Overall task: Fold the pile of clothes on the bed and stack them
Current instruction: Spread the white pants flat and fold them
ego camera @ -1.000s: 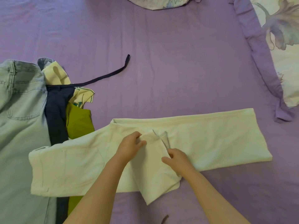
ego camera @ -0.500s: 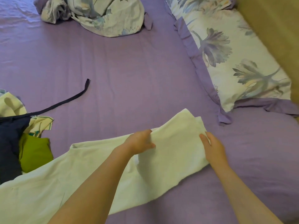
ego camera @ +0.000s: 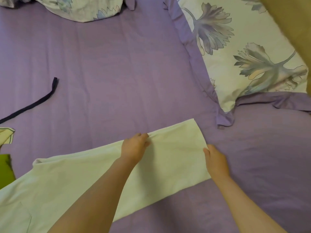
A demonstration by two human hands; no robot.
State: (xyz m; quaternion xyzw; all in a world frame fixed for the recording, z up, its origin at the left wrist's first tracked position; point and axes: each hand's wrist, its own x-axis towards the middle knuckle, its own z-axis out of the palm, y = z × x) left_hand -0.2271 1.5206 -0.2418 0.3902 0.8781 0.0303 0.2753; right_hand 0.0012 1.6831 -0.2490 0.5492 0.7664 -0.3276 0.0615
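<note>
Both hands worked one end of the cream trousers, which lay flat across the purple bedsheet. The left hand pinched the far edge, fingers curled into the cloth; the right hand gripped the hem corner. If either grip slipped while the leg was carried over, the layers could shift and the fold land crooked. The waist end ran off the bottom-left of the view. Only scraps of the pile showed: a green garment, a dark strap. The right fingertips were hidden beneath the cloth.
</note>
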